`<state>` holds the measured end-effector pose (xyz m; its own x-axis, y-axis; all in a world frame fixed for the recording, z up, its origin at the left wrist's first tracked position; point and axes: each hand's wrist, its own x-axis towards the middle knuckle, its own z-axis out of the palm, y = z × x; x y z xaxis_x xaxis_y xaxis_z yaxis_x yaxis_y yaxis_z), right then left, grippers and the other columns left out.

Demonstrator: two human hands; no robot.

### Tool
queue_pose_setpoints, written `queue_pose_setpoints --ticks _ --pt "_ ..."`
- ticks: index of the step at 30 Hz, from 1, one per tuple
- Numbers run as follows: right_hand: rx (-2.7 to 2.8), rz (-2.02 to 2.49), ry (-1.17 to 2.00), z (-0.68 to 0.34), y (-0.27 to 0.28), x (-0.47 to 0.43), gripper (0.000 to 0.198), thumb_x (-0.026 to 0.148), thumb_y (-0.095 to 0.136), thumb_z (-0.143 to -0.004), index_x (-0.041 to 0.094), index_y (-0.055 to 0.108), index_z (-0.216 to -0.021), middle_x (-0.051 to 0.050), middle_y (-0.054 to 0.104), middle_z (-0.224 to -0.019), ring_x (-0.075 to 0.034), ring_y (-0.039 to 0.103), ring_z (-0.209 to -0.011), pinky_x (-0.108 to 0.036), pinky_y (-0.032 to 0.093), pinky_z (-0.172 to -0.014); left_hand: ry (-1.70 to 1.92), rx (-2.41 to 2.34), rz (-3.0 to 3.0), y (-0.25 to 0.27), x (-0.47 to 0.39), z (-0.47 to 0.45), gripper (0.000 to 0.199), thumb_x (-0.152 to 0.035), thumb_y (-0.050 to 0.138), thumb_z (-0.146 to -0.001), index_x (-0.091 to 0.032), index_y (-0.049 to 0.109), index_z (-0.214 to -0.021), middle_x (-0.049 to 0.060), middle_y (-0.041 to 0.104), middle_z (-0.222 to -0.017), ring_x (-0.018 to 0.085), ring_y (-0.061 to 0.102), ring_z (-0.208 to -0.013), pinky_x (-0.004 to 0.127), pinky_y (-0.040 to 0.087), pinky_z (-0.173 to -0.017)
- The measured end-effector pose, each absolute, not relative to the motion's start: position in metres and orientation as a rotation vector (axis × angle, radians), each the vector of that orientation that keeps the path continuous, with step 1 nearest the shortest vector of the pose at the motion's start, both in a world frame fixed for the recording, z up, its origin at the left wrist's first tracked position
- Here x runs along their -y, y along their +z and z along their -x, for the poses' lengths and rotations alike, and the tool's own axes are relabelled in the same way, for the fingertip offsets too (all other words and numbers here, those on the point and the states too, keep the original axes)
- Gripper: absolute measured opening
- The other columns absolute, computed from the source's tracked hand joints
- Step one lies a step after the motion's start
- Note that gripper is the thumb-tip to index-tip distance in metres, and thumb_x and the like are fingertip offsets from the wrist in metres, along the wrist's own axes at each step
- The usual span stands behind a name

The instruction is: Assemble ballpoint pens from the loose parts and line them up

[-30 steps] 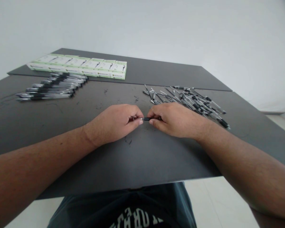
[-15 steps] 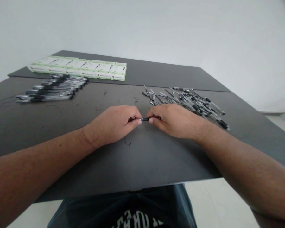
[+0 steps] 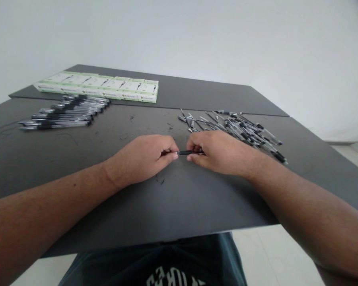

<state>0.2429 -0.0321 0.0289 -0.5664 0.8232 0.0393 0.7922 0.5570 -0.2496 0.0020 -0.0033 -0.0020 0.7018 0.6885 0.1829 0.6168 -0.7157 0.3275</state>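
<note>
A pen (image 3: 184,152) with a black grip lies level between my two hands, above the near middle of the table. My left hand (image 3: 150,156) pinches its left part between thumb and fingertips. Around the right end are the fingers of my right hand (image 3: 217,153), with the thumb a little below the barrel and the index finger above it. Both ends of the pen are mostly hidden by my fingers. Just beyond my right hand lies a loose pile of pens and pen parts (image 3: 247,133), clear barrels with black grips.
Several pens (image 3: 64,113) lie side by side in a slanted row at the left. Behind them stands a row of green and white boxes (image 3: 107,85) with pen pictures. The dark grey table (image 3: 179,206) has a seam near its back and small dark marks on it.
My right thumb and index finger have loosened and spread slightly around the pen, showing more of its black grip. My left hand keeps its pinch.
</note>
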Motion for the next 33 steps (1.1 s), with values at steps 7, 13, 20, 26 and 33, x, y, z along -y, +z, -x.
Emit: queue_pose_setpoints --ticks 7,13,20,26,33 --pt "2.715 1.307 0.273 -0.2426 0.0295 0.0325 0.024 0.029 0.053 -0.104 0.018 0.074 -0.107 -0.007 0.078 -0.098 -0.021 0.069 -0.088 -0.032 0.041 -0.077 0.44 -1.032 -2.673 -0.0034 0.0025 -0.0015 0.026 -0.039 0.053 -0.098 -0.025 0.075 -0.102 0.002 0.078 -0.093 0.022 0.071 -0.087 0.033 0.045 -0.076" --pt "2.672 1.365 0.29 -0.2422 0.0305 0.0336 0.017 0.031 0.06 -0.1 0.02 0.073 -0.103 -0.004 0.076 -0.09 -0.02 0.068 -0.082 -0.03 0.04 -0.071 0.429 -1.038 -2.675 -0.0023 0.0035 -0.0018 0.026 -0.039 0.053 -0.098 -0.025 0.075 -0.1 0.002 0.078 -0.093 0.022 0.071 -0.087 0.033 0.045 -0.075" --pt "2.66 1.356 0.315 -0.2426 0.03 0.033 0.018 0.031 0.063 -0.098 0.02 0.073 -0.107 -0.004 0.077 -0.093 -0.02 0.069 -0.084 -0.03 0.04 -0.072 0.417 -1.03 -2.683 -0.0035 0.0033 -0.0021 0.027 -0.039 0.052 -0.098 -0.025 0.075 -0.102 0.002 0.079 -0.095 0.022 0.071 -0.089 0.033 0.046 -0.077" --pt "2.741 1.322 0.278 -0.2421 0.03 0.033 0.021 0.029 0.055 -0.103 0.018 0.073 -0.102 -0.006 0.077 -0.094 -0.021 0.068 -0.085 -0.032 0.04 -0.074 0.42 -1.027 -2.682 -0.0028 0.0031 -0.0023 0.027 -0.04 0.053 -0.098 -0.025 0.076 -0.101 0.002 0.079 -0.094 0.022 0.071 -0.088 0.034 0.046 -0.077" --pt "2.657 1.366 0.328 -0.2423 0.0318 0.0336 0.015 0.031 0.066 -0.096 0.02 0.072 -0.105 -0.003 0.076 -0.088 -0.018 0.066 -0.079 -0.029 0.039 -0.069 0.405 -1.027 -2.679 -0.0015 0.0041 -0.0021 0.027 -0.039 0.053 -0.099 -0.024 0.075 -0.101 0.003 0.079 -0.093 0.022 0.071 -0.087 0.033 0.047 -0.076"
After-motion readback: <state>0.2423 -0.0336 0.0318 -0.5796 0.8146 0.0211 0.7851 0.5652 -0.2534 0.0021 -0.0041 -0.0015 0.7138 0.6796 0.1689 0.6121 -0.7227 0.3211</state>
